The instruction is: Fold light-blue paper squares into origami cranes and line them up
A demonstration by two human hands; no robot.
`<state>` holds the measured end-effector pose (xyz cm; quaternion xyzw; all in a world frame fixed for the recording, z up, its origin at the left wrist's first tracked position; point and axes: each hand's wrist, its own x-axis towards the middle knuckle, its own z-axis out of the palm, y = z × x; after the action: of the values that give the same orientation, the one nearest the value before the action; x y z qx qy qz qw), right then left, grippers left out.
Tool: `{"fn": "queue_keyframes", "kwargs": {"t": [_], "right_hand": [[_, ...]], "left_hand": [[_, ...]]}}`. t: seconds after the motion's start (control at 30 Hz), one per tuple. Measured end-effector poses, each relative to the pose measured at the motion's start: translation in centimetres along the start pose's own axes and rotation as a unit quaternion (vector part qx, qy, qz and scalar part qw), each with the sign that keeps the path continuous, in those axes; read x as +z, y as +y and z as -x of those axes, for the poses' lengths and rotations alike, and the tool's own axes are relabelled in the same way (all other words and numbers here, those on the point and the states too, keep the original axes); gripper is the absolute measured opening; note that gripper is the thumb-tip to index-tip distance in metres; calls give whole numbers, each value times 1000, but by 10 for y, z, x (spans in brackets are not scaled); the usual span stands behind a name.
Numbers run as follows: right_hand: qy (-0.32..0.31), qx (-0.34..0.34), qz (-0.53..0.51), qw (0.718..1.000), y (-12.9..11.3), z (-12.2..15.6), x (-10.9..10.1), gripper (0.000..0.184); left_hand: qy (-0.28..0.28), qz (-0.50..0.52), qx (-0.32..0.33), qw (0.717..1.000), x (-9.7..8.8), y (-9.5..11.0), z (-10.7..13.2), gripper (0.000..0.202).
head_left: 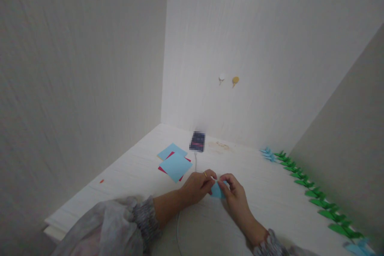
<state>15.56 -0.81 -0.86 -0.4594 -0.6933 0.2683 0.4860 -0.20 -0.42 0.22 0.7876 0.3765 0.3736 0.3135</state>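
- The small light-blue paper piece [218,192] sits between your two hands, just above the bench [276,204], with its upper part at your fingertips and its lower part showing below them.
- Your left hand [194,188] pinches its upper left side between thumb and fingers; your right hand [236,195] pinches its upper right side in the same way.
- The paper looks matt and thin, with a narrow top and a wider lower edge; how its layers lie is too small to tell.
- Beyond your left hand, flat light-blue sheets [175,165] lie overlapping, with corners of red paper [162,167] sticking out from beneath.
- Folded green paper shapes [315,203], pointed and leaf-like, run in a row along the right side, with folded light-blue shapes [268,154] at its far end.
- A white cable [178,230] passes under your left forearm.
- Your left forearm comes in from the lower left, its grey sleeve [147,218] gathered at the wrist; your right forearm angles up from the lower right, fingers curled inward.
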Motion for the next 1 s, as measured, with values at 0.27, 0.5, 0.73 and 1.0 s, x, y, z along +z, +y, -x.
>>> {"fn": "queue_keyframes", "kwargs": {"t": [0.27,0.5,0.73,1.0], "right_hand": [[31,11,-27,999,6,0,-2,15],[37,12,-44,998,3,1,-2,14],[37,80,-119,989,2,-1,-3,22],[3,99,-147,984,5,-5,-4,28]], "left_hand": [[-25,55,-55,997,5,-6,-3,28],[-41,82,-86,992,6,-10,-3,31],[-47,148,-100,983,9,-3,-4,30],[17,237,-125,963,9,-6,-6,26]]}}
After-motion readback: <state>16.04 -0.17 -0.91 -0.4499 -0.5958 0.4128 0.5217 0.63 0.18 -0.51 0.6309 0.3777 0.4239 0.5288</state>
